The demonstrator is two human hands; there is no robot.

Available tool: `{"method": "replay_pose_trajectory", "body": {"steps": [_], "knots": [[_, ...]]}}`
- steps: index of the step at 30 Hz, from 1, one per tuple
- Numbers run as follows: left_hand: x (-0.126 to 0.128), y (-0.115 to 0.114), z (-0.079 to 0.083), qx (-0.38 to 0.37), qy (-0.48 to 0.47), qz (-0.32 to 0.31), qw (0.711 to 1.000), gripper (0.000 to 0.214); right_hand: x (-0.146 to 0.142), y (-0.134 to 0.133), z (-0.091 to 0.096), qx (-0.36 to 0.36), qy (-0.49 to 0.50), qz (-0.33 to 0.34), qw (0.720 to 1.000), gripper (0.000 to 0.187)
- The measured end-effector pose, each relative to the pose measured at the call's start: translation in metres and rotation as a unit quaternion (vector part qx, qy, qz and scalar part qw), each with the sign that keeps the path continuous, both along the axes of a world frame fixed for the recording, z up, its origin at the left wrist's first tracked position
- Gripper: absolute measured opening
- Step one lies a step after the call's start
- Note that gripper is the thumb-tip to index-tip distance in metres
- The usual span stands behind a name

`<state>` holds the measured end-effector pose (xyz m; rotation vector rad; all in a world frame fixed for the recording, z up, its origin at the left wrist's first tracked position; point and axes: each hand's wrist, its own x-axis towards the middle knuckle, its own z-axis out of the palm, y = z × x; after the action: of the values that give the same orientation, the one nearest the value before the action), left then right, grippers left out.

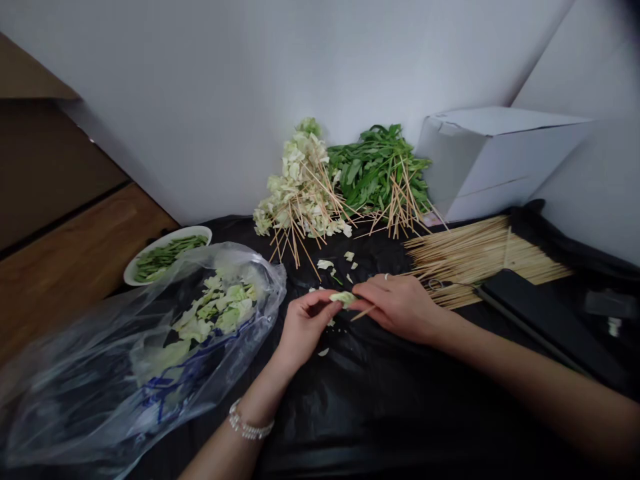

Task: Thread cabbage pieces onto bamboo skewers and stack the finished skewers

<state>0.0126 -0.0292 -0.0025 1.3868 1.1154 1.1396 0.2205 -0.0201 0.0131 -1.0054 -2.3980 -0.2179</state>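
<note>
Between my two hands is a pale green cabbage piece (343,298). My left hand (311,323) pinches it from the left with thumb and fingers. Closed around a thin wooden skewer (363,313), my right hand (395,303) meets the cabbage from the right; whether the skewer's tip is inside the leaf is hidden by the fingers. Small cabbage scraps (325,264) lie on the black sheet just beyond and below the hands. Left of my left hand, a clear plastic bag (273,293) holds loose cabbage leaves (227,307).
Skewered cabbage (300,173) and skewered leafy greens (370,167) are piled against the wall. Bare skewers (465,250) lie at right, beside scissors (437,285) and a black phone-like slab (540,320). A white box (500,160) stands behind; a white bowl (131,273) holds green beans (170,257).
</note>
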Motion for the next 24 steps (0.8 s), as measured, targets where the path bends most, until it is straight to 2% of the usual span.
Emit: {"method": "replay_pose_trajectory", "body": {"steps": [3, 5, 8, 11, 16, 24], "knots": [[-0.005, 0.005, 0.000, -0.049, -0.074, 0.036, 0.995, 0.014, 0.002, 0.000, 0.005, -0.008, -0.014, -0.090, 0.996, 0.053], [-0.007, 0.007, 0.001, -0.074, -0.115, 0.045, 0.990, 0.017, 0.002, 0.000, 0.007, -0.010, -0.026, -0.107, 0.994, 0.047], [-0.006, 0.007, 0.000, -0.094, -0.148, 0.053, 0.983, 0.022, -0.001, -0.001, 0.006, 0.007, -0.032, -0.099, 0.995, 0.031], [-0.004, 0.006, 0.000, -0.093, -0.139, 0.059, 0.984, 0.023, -0.003, -0.001, 0.002, 0.043, -0.023, -0.068, 0.996, 0.026], [-0.004, 0.006, -0.002, -0.079, -0.121, 0.075, 0.987, 0.025, 0.000, 0.002, -0.005, 0.071, 0.023, -0.011, 0.997, 0.036], [-0.003, 0.007, 0.000, -0.060, -0.088, 0.099, 0.989, 0.028, 0.002, -0.002, -0.008, 0.084, -0.017, -0.040, 0.996, 0.043]]}}
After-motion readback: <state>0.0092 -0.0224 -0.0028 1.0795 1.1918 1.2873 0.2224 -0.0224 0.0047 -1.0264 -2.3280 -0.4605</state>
